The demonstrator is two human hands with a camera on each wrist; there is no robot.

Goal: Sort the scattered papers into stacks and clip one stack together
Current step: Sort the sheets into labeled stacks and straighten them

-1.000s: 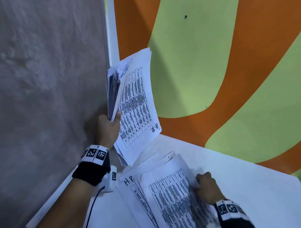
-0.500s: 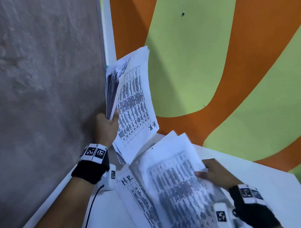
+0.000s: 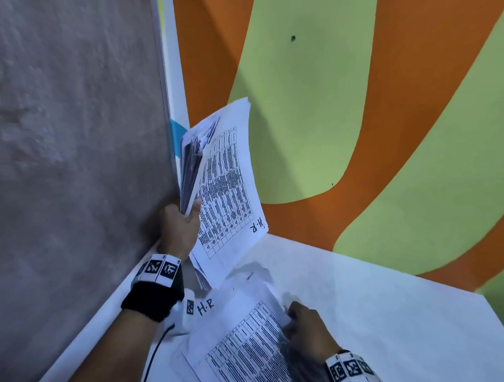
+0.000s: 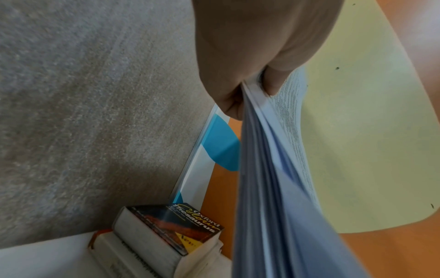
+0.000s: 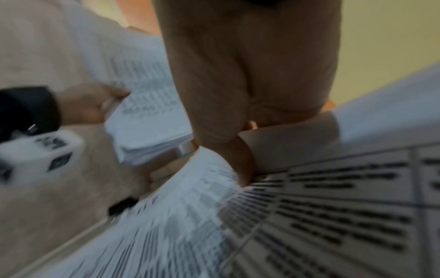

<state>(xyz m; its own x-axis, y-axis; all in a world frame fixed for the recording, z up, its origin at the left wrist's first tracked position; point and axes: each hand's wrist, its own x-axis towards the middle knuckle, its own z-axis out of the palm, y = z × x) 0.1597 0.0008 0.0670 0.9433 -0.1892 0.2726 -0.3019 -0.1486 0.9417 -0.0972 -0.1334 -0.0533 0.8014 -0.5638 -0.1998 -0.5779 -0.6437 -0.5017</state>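
My left hand [image 3: 183,227] grips a thick stack of printed sheets [image 3: 225,186] upright near the wall corner, thumb on the front page marked "H.R". In the left wrist view the fingers [image 4: 269,82] pinch the stack [image 4: 273,169] at its edge. More table-printed papers [image 3: 245,348] lie in a loose pile on the white table [image 3: 392,314]. My right hand [image 3: 304,326] is at the pile's right edge, fingers curled on the top sheets. In the blurred right wrist view the thumb [image 5: 240,165] lies on the printed sheet [image 5: 333,206], with a curled sheet behind it.
A grey textured wall [image 3: 73,168] stands at the left and an orange and green wall [image 3: 357,130] at the back. In the left wrist view, thick books, the top one an Oxford thesaurus [image 4: 166,231], sit in the corner below the held stack. The wrist camera's cable [image 3: 153,354] hangs from my left wrist.
Half a second ago my right hand had lifted the top sheets off the pile; now they lie low on the table again. The left hand's stack has barely moved.
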